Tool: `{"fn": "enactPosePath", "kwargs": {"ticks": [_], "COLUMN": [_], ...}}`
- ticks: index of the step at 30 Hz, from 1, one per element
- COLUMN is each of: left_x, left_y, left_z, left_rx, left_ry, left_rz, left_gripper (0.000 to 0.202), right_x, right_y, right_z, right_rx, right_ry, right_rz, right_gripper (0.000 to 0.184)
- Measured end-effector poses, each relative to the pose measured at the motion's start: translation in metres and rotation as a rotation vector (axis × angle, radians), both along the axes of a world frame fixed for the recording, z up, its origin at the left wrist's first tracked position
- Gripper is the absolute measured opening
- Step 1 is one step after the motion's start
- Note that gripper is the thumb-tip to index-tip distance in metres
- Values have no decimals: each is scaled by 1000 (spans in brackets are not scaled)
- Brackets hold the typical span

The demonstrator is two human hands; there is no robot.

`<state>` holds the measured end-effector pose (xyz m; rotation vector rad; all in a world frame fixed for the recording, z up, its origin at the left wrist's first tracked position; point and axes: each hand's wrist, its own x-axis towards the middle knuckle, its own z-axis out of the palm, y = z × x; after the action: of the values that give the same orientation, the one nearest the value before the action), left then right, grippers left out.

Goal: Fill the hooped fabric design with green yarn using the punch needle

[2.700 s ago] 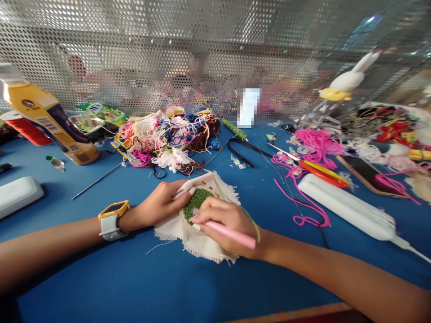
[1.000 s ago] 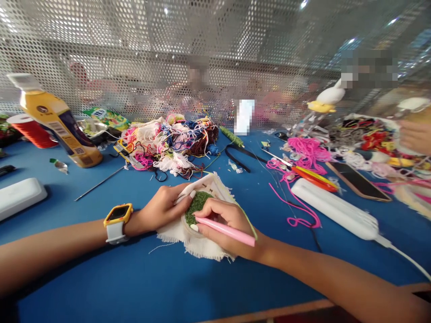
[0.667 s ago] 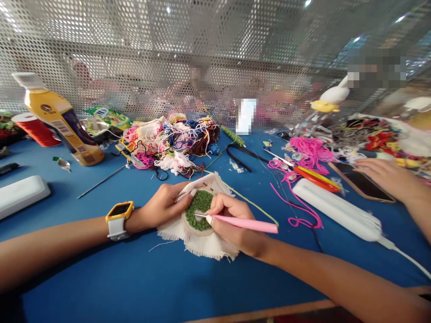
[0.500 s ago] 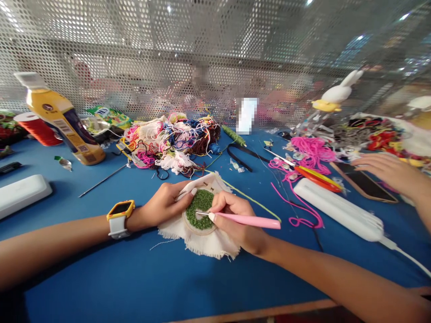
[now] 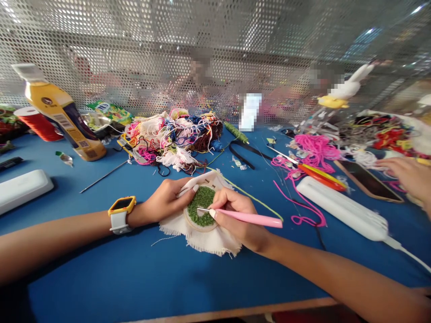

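My left hand [image 5: 169,200], with a watch on its wrist, grips the far left edge of an embroidery hoop [image 5: 191,223], thumb on top and the other fingers out of sight. White cloth [image 5: 215,246] with frayed edges is stretched in the hoop. Green loops [image 5: 203,196] cover most of the framed area around a small pale patch. Between the fingers of my right hand [image 5: 252,234] is a pink punch needle [image 5: 251,218], its metal tip pointing left at the pale patch. Green yarn [image 5: 261,202] runs from the handle's back end over the table.
A tangled yarn pile [image 5: 178,139] lies behind the hoop, a yellow bottle [image 5: 63,119] to its left. On the right are pink yarn [image 5: 316,150], scissors [image 5: 319,177], a white power strip [image 5: 343,211] and a phone [image 5: 370,179]. Another person's hand [image 5: 406,172] rests beyond the phone.
The other person's hand has moved right, away from the phone. The view has shifted slightly. My hands keep nearly the same hold, with the needle tip still at the pale patch.
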<state>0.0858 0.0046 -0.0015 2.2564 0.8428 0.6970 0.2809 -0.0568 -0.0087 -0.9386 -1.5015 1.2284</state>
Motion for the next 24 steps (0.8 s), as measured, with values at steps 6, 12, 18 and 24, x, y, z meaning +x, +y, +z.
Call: {"fn": "enactPosePath", "kwargs": {"ticks": [6,12,18,24], "left_x": [0,-1,-2,-2], "left_y": [1,1,0,-2], "left_z": [-2,-2,-3,-2], "left_rx": [-7,-16,19,103], "left_ry": [-6,-1,17,12], "left_rz": [-18,-10,-2,-15], "left_gripper": [35,31,31,29], "right_x": [1,-1,0,0], "right_y": [-2,-1,1,1], "right_z": [1,2,3,5], "right_rx": [-16,-20,5,168], "right_ry": [-8,-1,-68,-314], "right_rz": [-9,-17,-32,-37], "right_gripper": [10,11,11,13]}}
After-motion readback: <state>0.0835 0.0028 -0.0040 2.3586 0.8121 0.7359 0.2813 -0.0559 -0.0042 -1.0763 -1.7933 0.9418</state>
